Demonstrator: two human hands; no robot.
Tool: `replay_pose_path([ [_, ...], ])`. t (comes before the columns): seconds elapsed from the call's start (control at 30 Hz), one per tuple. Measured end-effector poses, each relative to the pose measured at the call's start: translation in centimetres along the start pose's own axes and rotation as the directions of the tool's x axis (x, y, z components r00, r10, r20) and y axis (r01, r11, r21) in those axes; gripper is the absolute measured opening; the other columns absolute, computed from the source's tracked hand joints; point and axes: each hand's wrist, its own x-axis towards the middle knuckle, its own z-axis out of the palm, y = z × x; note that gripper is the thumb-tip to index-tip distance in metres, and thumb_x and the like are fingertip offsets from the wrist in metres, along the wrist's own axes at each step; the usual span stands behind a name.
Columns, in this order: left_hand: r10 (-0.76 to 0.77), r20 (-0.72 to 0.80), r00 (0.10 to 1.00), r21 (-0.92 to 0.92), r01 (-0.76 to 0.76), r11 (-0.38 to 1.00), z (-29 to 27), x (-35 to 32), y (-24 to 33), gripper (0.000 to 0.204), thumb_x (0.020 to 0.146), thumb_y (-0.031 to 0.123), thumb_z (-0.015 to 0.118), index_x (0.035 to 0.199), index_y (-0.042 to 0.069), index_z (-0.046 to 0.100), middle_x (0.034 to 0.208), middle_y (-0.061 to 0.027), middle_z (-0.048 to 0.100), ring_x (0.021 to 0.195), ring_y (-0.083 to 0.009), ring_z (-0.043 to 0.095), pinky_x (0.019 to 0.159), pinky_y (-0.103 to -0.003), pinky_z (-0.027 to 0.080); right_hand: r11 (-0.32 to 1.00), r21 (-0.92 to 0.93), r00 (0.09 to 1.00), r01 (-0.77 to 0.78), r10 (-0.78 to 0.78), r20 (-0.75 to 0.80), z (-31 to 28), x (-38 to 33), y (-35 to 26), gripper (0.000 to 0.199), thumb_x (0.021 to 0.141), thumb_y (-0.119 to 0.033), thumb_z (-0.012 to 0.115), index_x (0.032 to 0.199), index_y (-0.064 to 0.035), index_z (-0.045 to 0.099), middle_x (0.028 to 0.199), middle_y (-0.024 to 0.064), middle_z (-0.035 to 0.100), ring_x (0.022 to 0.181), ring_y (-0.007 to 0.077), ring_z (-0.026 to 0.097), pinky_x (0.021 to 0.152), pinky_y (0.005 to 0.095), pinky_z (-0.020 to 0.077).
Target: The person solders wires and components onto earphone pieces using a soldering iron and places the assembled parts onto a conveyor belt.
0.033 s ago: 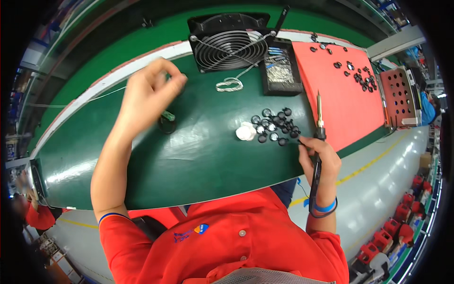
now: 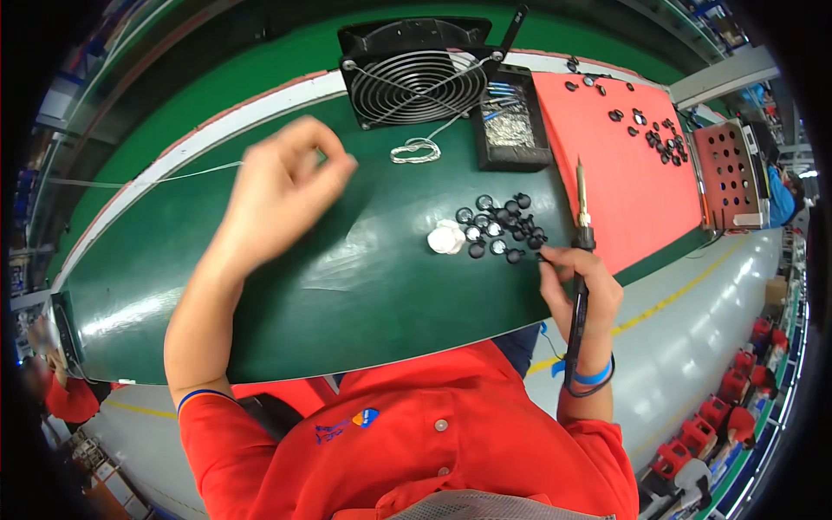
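My left hand hovers blurred over the dark green mat, fingers pinched together. A thin pale wire runs in from the left up to its fingertips. My right hand rests at the mat's near right edge and grips a soldering iron, tip pointing away from me, cord trailing down past my wrist. Just left of that hand lies a cluster of several small black round parts, with a white lump beside them.
A black fan stands at the back, a small coil of white wire before it. A black tray sits right of the fan. On a red mat lie more black parts, beside a red perforated rack.
My left hand has shifted slightly toward me and now covers the small dark piece it was next to on the mat. The right hand and iron are unmoved.
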Motion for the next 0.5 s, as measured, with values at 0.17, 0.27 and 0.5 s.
replay_pose_path([
  [0.17, 0.128, 0.298, 0.946, -0.046, -0.12, 0.992, 2.9, -2.9, 1.2, 0.015, 0.079, 0.01, 0.058, 0.087, 0.004, 0.046, 0.046, -0.0041, 0.033, 0.038, -0.0181, 0.032, 0.043, -0.034, 0.027, 0.952, 0.306, 0.997, -0.013, -0.012, 0.08, 3.4, 2.6, -2.5, 0.026, 0.074, 0.009, 0.066, 0.095, -0.0027, 0.055, 0.087, 0.007, 0.064, 0.074, 0.0123, 0.063, 0.07, 0.0238, 0.0485],
  [0.27, 0.148, 0.354, 0.923, -0.105, -0.118, 0.987, 3.4, -3.1, 0.7, 0.015, 0.083, 0.009, 0.053, 0.091, 0.003, 0.042, 0.049, -0.0059, 0.039, 0.041, -0.0224, 0.039, 0.045, -0.036, 0.031, 0.921, 0.378, 0.991, -0.096, 0.053, 0.123, 5.7, 3.3, -3.3, 0.025, 0.075, 0.009, 0.064, 0.095, -0.0036, 0.054, 0.084, 0.0061, 0.064, 0.073, 0.0123, 0.063, 0.069, 0.0235, 0.049],
  [0.5, 0.132, 0.341, 0.931, -0.181, -0.073, 0.981, 4.1, -3.3, 0.5, 0.012, 0.095, 0.014, 0.044, 0.092, 0.003, 0.041, 0.061, -0.0041, 0.041, 0.055, -0.0133, 0.039, 0.052, -0.03, 0.032, 0.985, 0.116, 0.99, 0.125, -0.132, 0.057, 6.6, 3.9, -3.4, 0.026, 0.072, 0.008, 0.068, 0.091, -0.0055, 0.056, 0.085, 0.0055, 0.066, 0.068, 0.0188, 0.057, 0.063, 0.0278, 0.046],
])
